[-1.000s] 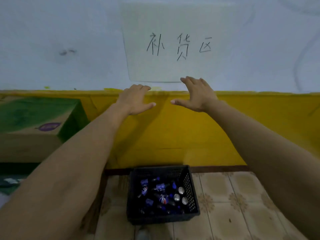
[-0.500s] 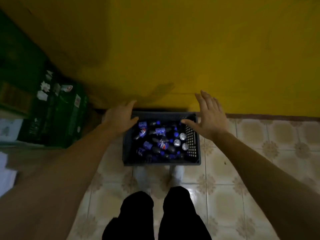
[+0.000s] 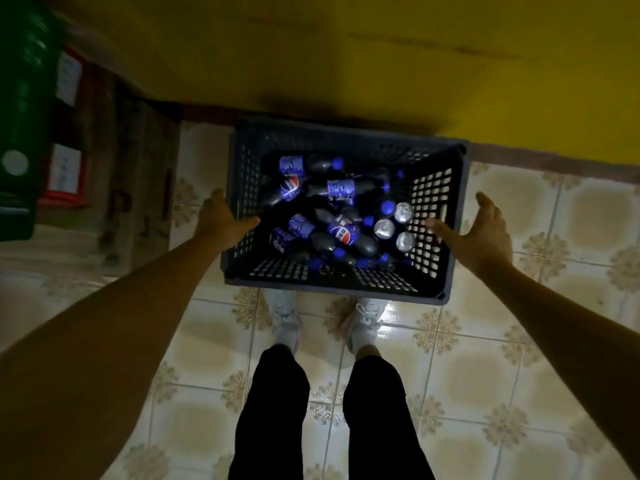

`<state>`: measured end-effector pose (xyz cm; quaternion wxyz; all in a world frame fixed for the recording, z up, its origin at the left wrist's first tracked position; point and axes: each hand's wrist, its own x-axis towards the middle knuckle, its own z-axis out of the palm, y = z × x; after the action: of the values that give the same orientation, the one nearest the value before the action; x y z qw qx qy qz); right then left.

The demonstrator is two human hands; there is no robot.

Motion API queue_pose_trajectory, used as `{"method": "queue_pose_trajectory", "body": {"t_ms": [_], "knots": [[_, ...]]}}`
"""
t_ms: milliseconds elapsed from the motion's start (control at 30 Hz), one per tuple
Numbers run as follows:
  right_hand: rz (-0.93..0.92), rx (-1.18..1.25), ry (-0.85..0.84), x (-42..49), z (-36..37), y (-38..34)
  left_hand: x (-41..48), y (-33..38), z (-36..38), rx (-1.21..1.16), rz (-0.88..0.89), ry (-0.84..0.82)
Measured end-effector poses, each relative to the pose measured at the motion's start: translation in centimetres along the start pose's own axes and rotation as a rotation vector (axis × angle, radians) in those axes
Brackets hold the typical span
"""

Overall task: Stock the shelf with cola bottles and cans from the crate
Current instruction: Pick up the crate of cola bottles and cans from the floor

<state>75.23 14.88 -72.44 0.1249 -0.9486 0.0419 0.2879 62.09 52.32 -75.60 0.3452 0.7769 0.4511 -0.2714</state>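
Note:
A dark perforated plastic crate point(image 3: 332, 284) stands on the tiled floor against a yellow wall. Inside lie several cola bottles point(image 3: 341, 188) with blue labels and caps, and three silver-topped cans point(image 3: 384, 228) stand at the right side. My left hand point(image 3: 221, 223) is at the crate's left wall, fingers spread, thumb over the rim. My right hand point(image 3: 479, 235) is at the crate's right wall, fingers open, thumb reaching over the rim. Neither hand holds anything. No shelf is in view.
My legs and white shoes point(image 3: 285, 317) stand just in front of the crate. Stacked cartons point(image 3: 65, 140), green and brown, fill the left side by the wall. Patterned floor tiles point(image 3: 536, 209) spread to the right of the crate.
The view tipped down from the wall sign to the floor. Both hands dropped from wall height to the crate's two sides, and the crate now appears closer.

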Motion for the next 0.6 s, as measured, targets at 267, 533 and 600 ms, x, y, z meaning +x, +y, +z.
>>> {"method": "queue_pose_trajectory", "body": {"t_ms": [267, 533, 600], "knots": [[0.231, 0.209, 0.025, 5.7, 6.1, 3.9, 6.9, -2.2, 4.8, -0.160, -0.082, 0.118], [0.347, 0.431, -0.029, 8.4, 9.4, 5.0, 10.1, -3.5, 5.4, -0.272, -0.079, 0.140], [0.371, 0.499, 0.008, 8.8, 9.7, 5.0, 10.2, -3.7, 5.1, -0.286, -0.055, 0.133]]}}
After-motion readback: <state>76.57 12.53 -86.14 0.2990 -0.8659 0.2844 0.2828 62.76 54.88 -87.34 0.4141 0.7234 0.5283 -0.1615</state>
